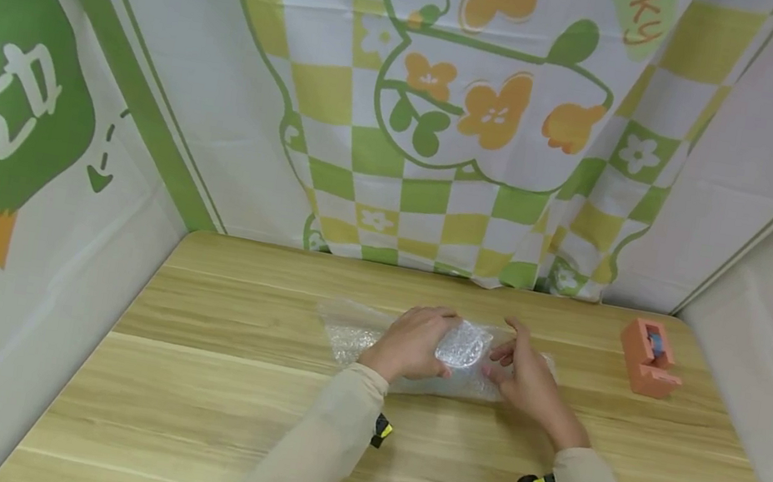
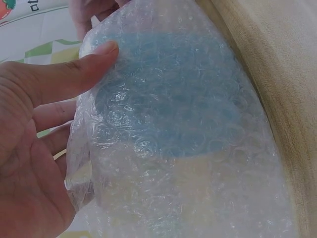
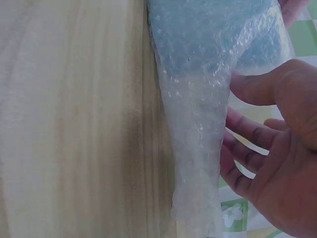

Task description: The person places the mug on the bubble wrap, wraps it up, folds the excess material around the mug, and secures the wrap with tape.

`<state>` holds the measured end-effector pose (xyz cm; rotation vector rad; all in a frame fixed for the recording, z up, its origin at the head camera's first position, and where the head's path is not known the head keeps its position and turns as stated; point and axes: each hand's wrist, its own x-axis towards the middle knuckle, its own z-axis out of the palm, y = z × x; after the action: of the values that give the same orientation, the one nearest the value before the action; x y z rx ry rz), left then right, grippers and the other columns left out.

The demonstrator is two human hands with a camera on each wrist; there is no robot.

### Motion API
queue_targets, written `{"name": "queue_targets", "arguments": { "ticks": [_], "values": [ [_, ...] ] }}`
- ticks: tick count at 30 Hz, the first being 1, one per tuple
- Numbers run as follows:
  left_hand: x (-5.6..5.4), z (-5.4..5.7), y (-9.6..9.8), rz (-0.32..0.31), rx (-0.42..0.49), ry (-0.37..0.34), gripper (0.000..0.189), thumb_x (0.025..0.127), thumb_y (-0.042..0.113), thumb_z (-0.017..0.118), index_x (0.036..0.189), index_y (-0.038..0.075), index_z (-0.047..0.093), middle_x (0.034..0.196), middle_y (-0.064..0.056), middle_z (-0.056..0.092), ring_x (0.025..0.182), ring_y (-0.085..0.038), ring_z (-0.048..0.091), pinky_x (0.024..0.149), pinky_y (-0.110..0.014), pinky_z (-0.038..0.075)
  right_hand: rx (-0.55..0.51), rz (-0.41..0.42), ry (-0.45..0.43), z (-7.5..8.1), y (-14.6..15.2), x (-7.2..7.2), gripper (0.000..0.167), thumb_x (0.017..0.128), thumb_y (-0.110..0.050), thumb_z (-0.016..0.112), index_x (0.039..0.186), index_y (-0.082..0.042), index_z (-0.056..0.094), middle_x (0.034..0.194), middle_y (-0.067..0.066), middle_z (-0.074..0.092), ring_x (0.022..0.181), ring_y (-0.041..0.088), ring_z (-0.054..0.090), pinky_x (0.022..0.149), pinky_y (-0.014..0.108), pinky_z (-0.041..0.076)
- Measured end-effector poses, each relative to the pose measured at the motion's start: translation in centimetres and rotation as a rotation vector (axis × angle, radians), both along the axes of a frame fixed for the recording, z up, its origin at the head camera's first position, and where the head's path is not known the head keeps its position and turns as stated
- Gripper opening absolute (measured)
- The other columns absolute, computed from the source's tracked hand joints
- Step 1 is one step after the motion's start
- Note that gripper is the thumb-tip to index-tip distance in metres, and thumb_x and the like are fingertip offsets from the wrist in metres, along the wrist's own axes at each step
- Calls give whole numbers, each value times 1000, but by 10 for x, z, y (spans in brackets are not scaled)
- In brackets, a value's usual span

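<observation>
A blue, rounded object (image 2: 173, 94) lies inside clear bubble wrap (image 2: 237, 193), its exact kind blurred by the bubbles. My left hand (image 1: 414, 340) grips this bundle at its left side. In the left wrist view the thumb presses on the wrapped face and the other fingers go behind the edge. On the other side is my right hand (image 1: 530, 376), thumb and fingers spread apart. Its fingertips are right at the edge of the wrap in the right wrist view, partly hidden by it. Loose wrap trails out to both sides over the table.
An orange tape dispenser (image 1: 648, 360) with a blue roll stands at the table's back right. The wood-grain table (image 1: 192, 413) meets a patterned curtain (image 1: 424, 196) along its back edge. Printed cloth walls flank both sides.
</observation>
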<state>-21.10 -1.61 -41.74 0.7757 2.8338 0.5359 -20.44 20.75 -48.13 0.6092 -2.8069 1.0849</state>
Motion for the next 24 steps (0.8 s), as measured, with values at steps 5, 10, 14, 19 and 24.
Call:
{"name": "queue_targets", "arguments": {
  "ticks": [5, 10, 14, 19, 24],
  "values": [
    [0, 0, 0, 2, -2, -3, 83, 78, 29, 89, 147, 6, 51, 155, -9, 46, 144, -25, 40, 121, -47, 25, 2, 35, -72, 1, 2, -9, 78, 87, 3, 75, 148, 13, 28, 95, 14, 67, 89, 30, 64, 81, 50, 55],
    [1, 0, 0, -3, -15, 7, 83, 78, 30, 89, 148, 6, 51, 154, -8, 47, 143, -25, 41, 120, -46, 26, 38, 29, -103, 4, 1, -12, 58, 86, -1, 77, 132, 15, 45, 93, 14, 68, 84, 27, 64, 76, 45, 55],
    [1, 0, 0, -7, -18, 11, 83, 78, 30, 89, 148, 6, 51, 155, -9, 46, 143, -25, 41, 121, -46, 25, 65, -10, -115, 5, 0, -11, 45, 86, -5, 79, 121, 11, 55, 89, 11, 67, 77, 20, 61, 68, 38, 53],
    [1, 0, -1, -11, -25, 25, 83, 78, 31, 89, 147, 6, 51, 154, -8, 47, 143, -25, 42, 120, -45, 26, 142, -34, 7, 5, -1, -9, 36, 82, -12, 85, 108, 4, 66, 86, 8, 58, 80, 23, 53, 70, 39, 46],
    [1, 0, 0, -11, -27, 25, 83, 78, 31, 89, 147, 6, 51, 154, -7, 47, 142, -24, 42, 121, -43, 26, 225, -10, 89, 3, 2, -14, 28, 79, -19, 89, 92, -4, 69, 107, 16, 58, 106, 37, 50, 92, 54, 42]
  ]
}}
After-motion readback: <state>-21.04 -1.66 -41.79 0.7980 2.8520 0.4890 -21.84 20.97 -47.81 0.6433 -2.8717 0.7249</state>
